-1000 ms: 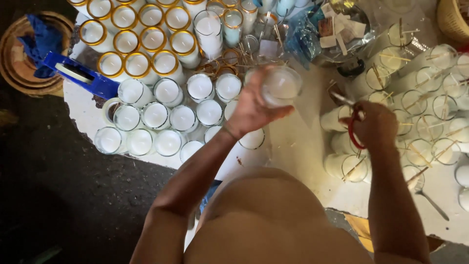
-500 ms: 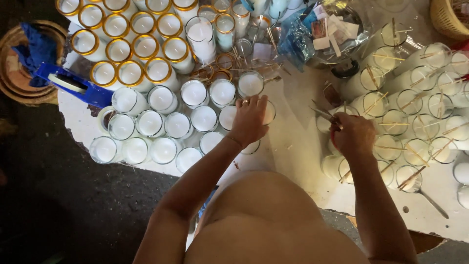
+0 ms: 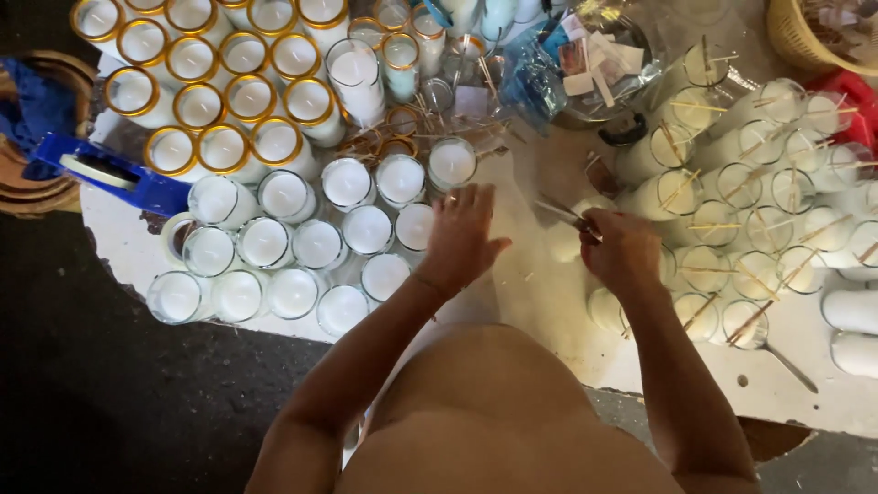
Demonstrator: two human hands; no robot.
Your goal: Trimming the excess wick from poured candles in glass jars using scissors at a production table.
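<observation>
Candle glasses are handled on a white bench (image 3: 549, 302).
Left hand (image 3: 462, 238) fingers are spread open beside a candle glass (image 3: 414, 226); scissors (image 3: 572, 218) are gripped in the right hand (image 3: 622, 249).

To the left of the left hand (image 3: 462, 240) stand about fifteen plain white candle jars (image 3: 315, 243). Further up-left are about thirteen gold-rimmed jars (image 3: 249, 101). To the right of the right hand (image 3: 625, 249) are roughly twenty jars with wooden sticks (image 3: 741, 183).

Blue-clear plastic pkg (image 3: 585, 69), top centre
</observation>
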